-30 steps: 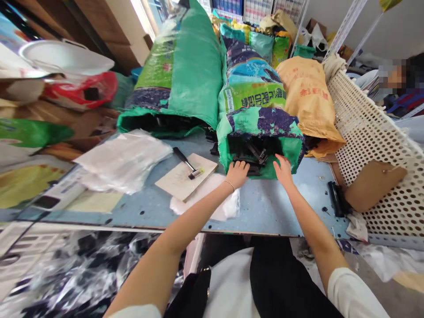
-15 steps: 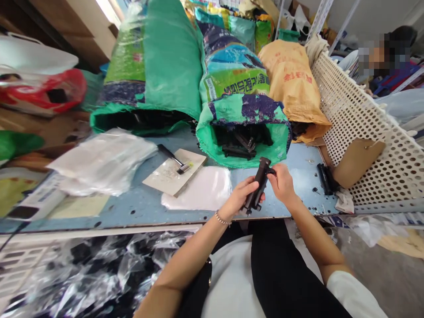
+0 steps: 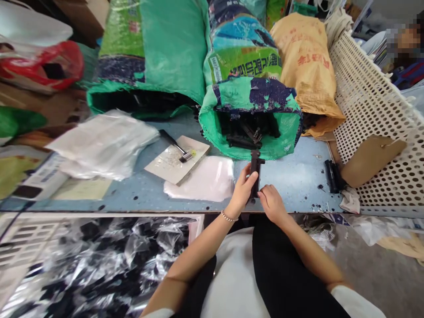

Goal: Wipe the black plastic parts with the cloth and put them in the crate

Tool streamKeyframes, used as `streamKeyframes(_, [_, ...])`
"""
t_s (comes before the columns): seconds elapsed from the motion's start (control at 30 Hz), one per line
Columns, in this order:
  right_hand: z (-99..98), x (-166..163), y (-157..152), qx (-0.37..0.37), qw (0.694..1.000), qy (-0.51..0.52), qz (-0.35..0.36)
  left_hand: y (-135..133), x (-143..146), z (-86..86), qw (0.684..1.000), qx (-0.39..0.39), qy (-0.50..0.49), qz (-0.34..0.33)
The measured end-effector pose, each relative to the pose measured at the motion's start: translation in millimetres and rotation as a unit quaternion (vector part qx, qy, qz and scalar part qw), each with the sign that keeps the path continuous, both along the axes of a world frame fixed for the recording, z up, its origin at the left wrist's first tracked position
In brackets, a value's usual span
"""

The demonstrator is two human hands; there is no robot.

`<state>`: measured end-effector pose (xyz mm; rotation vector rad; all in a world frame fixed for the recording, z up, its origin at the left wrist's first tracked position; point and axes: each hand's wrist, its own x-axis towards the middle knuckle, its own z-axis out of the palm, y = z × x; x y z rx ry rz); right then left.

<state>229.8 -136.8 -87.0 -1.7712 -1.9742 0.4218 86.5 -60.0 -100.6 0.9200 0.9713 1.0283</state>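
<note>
My left hand (image 3: 244, 187) is closed around a black tube-shaped part (image 3: 255, 170) with a small side knob near its top. The part stands nearly upright above the front of the blue bench. My right hand (image 3: 272, 203) has its fingers curled and pinching at the part's lower right side; the fingertips partly cover that spot. Just behind the part, an open green sack (image 3: 212, 126) lies on its side with several similar black parts in its mouth. To the left, a small brush (image 3: 175, 146) with a black handle rests on a flat card (image 3: 162, 165).
A white sheet (image 3: 202, 181) and clear plastic bags (image 3: 106, 145) lie on the bench (image 3: 291, 172). More sacks stand behind, one orange (image 3: 304, 66). Another black part (image 3: 332, 176) sits by a perforated white basket (image 3: 374, 101). Below left is a crate of bagged items (image 3: 109, 260). A person is at far right.
My right hand has moved from the part's upper side knob down to its lower end. The part has turned more upright in my left hand. The view has shifted slightly.
</note>
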Motion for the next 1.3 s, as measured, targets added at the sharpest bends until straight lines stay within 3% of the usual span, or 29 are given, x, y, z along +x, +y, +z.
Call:
streamKeyframes(0.1, [9.2, 12, 26, -0.005, 1.0, -0.006, -0.025, 3, 17, -28.8, 0.999, -0.019, 0.0, 0.037])
streamKeyframes(0.23, [24.8, 30, 125, 0.049, 0.994, -0.01, -0.099, -9, 57, -60.3, 0.993, 0.042, 0.112, -0.01])
streamKeyframes(0.33, [16.8, 34, 200, 0.068, 0.992, 0.024, -0.103, -17, 75, -66.7, 0.973, 0.139, 0.173, -0.063])
streamKeyframes(0.43, [-1.3, 42, 228, 0.058, 0.986, 0.121, -0.098, -3, 67, -58.6, 0.97, 0.156, 0.163, -0.089])
streamKeyframes(0.5, [-10.8, 50, 213, 0.092, 0.964, 0.205, -0.139, 15, 51, -46.6, 0.984, 0.11, 0.111, -0.091])
streamKeyframes(0.6, [-16.4, 52, 153, 0.174, 0.941, 0.248, -0.151, 44, 32, -21.3, 0.994, -0.012, -0.059, -0.089])
streamKeyframes(0.7, [-12.8, 42, 87, 0.209, 0.965, 0.159, 0.001, 61, 24, 5.0, 0.958, -0.109, -0.233, -0.123])
streamKeyframes(0.8, [-2.8, 35, 49, 0.192, 0.964, 0.09, 0.159, 56, 22, 22.6, 0.946, -0.128, -0.259, -0.149])
streamKeyframes(0.87, [6.7, 37, 43, 0.184, 0.965, 0.106, 0.156, 45, 18, 28.6, 0.96, -0.101, -0.224, -0.135])
streamKeyframes(0.97, [24.4, 43, 52, 0.176, 0.969, 0.17, 0.041, 25, 13, 32.9, 0.984, -0.018, -0.129, -0.12])
streamKeyframes(1.1, [44.3, 39, 76, 0.184, 0.971, 0.149, -0.014, 9, 8, 34.7, 0.986, 0.084, -0.025, -0.145])
streamKeyframes(1.17, [46.6, 31, 85, 0.166, 0.973, 0.157, -0.03, 7, 8, 32.7, 0.986, 0.092, -0.011, -0.139])
streamKeyframes(1.3, [33.1, 14, 86, 0.049, 0.958, 0.276, -0.055, 9, 4, 23.7, 0.995, 0.066, -0.012, -0.069])
